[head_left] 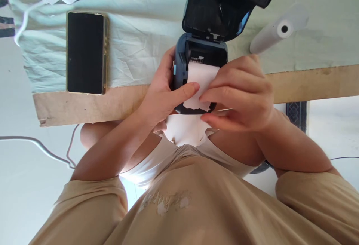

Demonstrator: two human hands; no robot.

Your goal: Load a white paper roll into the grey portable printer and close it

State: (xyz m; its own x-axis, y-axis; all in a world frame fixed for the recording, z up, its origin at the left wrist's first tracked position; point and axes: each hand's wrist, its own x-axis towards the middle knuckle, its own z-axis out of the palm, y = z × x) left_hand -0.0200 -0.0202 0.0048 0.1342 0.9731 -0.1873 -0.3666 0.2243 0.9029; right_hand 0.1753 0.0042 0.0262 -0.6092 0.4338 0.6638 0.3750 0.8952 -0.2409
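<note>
A small dark blue and black portable printer is held over the table's near edge, its black lid swung up and away from me. White paper lies in its open bay, and a torn end reaches down to the front edge. My left hand is closed around the printer's left side, with the thumb pressing on the paper. At the right side, my right hand has its fingers bent onto the paper, the thumb lower by the torn end. Its fingers cover the right part of the bay.
A phone in a clear case lies left on the pale green cloth. A white paper roll is at the right. White equipment with a cable sits at the top left. The bare wooden table edge runs in front of me.
</note>
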